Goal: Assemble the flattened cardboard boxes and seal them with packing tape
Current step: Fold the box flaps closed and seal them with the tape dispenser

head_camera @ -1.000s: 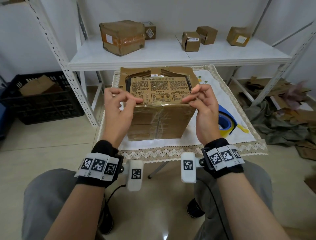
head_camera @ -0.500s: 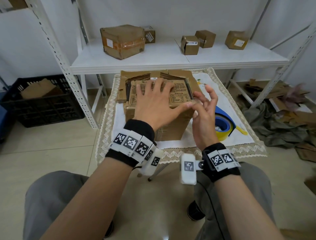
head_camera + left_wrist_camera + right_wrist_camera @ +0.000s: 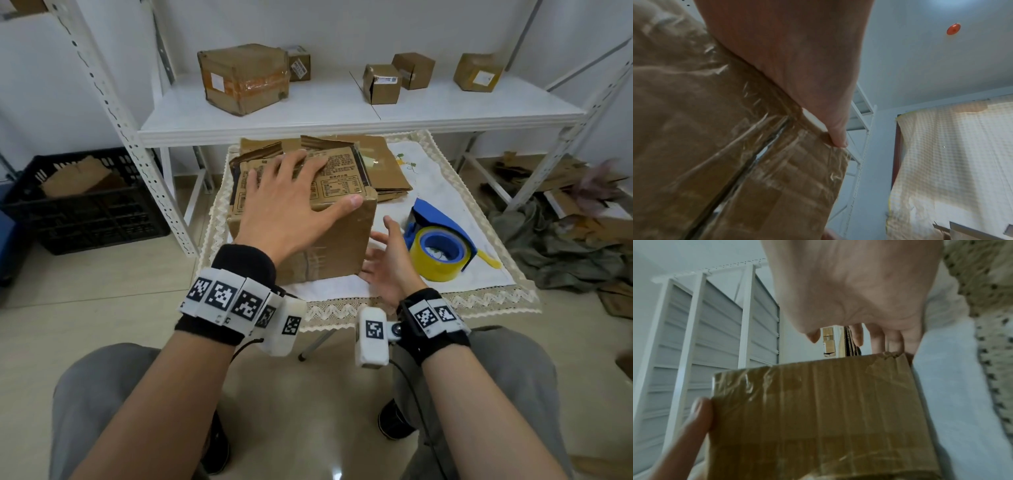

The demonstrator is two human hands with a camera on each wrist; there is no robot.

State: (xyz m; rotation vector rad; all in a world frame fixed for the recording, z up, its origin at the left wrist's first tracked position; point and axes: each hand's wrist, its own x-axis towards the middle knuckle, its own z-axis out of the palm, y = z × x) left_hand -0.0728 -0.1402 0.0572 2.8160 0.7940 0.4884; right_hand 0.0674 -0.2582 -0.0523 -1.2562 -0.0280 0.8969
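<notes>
A brown cardboard box wrapped in clear tape stands on the small table, its printed top flaps folded down. My left hand lies flat on top, fingers spread, with the thumb at the front right edge. The left wrist view shows this palm pressing on the box. My right hand is open and low by the box's front right corner. In the right wrist view its fingers reach along the box's side. A blue tape dispenser with a yellow roll lies just right of that hand.
Flattened cardboard lies behind the box on the lace-edged white cloth. A white metal shelf above the table's far side carries several sealed boxes. A black crate stands on the floor at left, and scrap cardboard lies at right.
Both hands were pinching the top flap's front edge. The left hand has moved onto the top and lies flat; the right hand has let go and dropped to the box's lower right corner.
</notes>
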